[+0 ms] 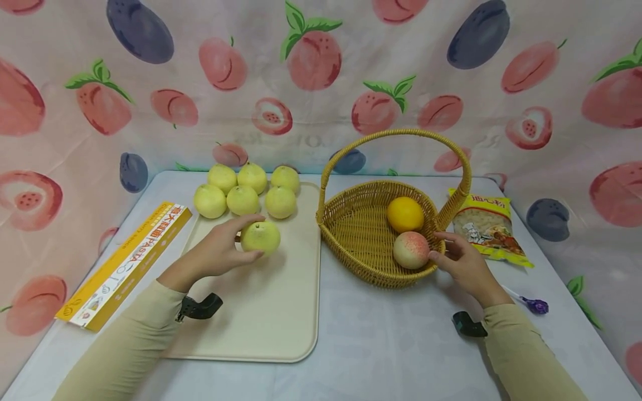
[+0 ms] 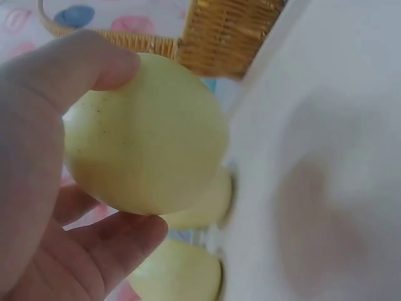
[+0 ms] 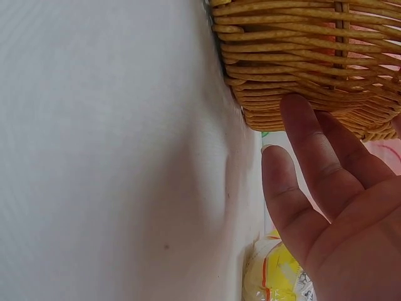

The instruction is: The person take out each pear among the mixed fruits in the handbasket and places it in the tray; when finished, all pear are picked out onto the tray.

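Observation:
My left hand (image 1: 220, 245) holds a round yellow-green pear (image 1: 261, 238) between thumb and fingers, above the beige tray (image 1: 251, 334). The same pear (image 2: 150, 138) fills much of the left wrist view. Behind it, several more such pears (image 1: 243, 199) sit in two rows at the tray's far end. On the right, my right hand (image 1: 463, 264) grips the rim of a wicker basket (image 1: 356, 267), thumb near the peach and other fingers against the outer weave (image 3: 282, 69). Inside the basket lie an orange (image 1: 405, 214) and a pinkish peach (image 1: 411, 250).
A long yellow-and-white pasta box (image 1: 125, 264) lies left of the tray. Right of the basket lie a yellow bag of pasta (image 1: 489, 225) and a purple-wrapped lollipop (image 1: 535, 305). The basket's tall handle (image 1: 401, 132) arches above it. A fruit-print cloth (image 1: 271, 72) hangs behind the table.

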A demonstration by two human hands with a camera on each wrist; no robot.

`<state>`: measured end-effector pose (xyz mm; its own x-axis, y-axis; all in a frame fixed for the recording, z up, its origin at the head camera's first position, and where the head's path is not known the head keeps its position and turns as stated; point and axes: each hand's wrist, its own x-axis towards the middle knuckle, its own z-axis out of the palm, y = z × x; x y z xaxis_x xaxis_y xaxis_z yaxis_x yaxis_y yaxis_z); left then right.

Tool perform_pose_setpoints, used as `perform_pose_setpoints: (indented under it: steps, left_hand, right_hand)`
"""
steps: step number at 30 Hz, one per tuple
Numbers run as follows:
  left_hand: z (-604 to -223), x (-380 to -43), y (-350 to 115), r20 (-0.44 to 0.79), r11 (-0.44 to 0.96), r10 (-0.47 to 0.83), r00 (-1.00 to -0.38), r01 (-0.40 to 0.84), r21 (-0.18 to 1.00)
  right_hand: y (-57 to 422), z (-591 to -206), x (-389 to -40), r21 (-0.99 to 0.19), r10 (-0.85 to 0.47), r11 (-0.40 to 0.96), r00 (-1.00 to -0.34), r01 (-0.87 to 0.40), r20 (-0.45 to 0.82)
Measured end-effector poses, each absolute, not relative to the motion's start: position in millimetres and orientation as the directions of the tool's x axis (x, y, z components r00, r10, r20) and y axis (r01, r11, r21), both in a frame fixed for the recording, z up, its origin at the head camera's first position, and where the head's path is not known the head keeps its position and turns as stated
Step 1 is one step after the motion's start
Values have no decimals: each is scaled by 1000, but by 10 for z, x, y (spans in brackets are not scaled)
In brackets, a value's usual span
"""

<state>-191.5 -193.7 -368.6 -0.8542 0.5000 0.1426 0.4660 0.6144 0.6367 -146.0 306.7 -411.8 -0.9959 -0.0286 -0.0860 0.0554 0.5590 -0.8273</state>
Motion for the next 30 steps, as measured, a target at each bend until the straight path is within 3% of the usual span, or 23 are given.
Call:
perform_pose_setpoints:
  steps: [10, 30]
  left_hand:
    - [-3865, -2022, -2160, 151, 651, 431, -889, 423, 630]
    - [-4044, -2161, -2465, 4, 672, 296, -955, 211, 709]
  right_hand:
    - [3056, -4115, -1447, -838, -32, 542, -995, 61, -94]
    - [3050, -4081, -1469, -823, -33, 563, -993, 74, -111]
